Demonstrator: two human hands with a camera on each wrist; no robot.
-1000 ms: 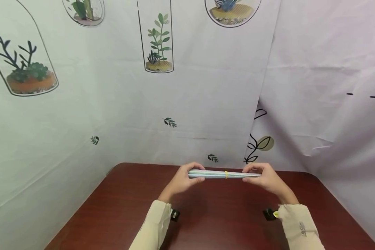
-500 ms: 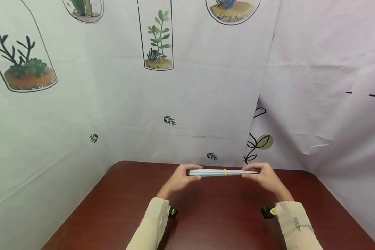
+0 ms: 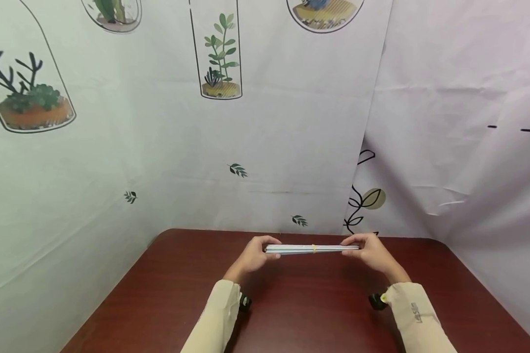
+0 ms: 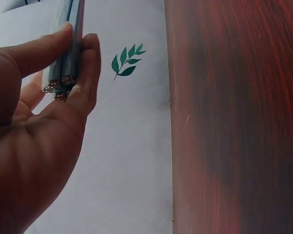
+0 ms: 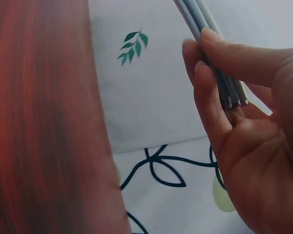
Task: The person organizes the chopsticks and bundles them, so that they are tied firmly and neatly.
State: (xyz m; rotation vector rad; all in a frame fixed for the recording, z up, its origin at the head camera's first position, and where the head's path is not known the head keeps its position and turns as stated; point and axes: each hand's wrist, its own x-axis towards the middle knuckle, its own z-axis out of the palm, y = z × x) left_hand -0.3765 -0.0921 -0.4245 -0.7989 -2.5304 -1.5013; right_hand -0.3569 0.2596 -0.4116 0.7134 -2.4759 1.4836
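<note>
A bundle of pale blue and whitish chopsticks [image 3: 291, 249] is held level over the far part of the table. A thin yellow band [image 3: 314, 248] goes round its middle. My left hand [image 3: 251, 255] grips the thicker end between thumb and fingers. In the left wrist view, square butts with brownish patterned tips show on the chopsticks [image 4: 68, 63] near the palm. My right hand [image 3: 371, 252] pinches the thinner end. The right wrist view shows these chopsticks [image 5: 229, 95] lying side by side, their narrow ends close to the palm.
The dark red wooden table [image 3: 300, 314] has rounded far corners. Behind it and at the sides hangs a white cloth [image 3: 269, 147] printed with plants and leaves. A small dark device [image 3: 377, 301] is worn at the right wrist, and a similar one [image 3: 245, 302] at the left.
Both hands keep hold of the chopsticks. The bundle and hands have shifted slightly left in the head view, and the head view itself has moved a little.
</note>
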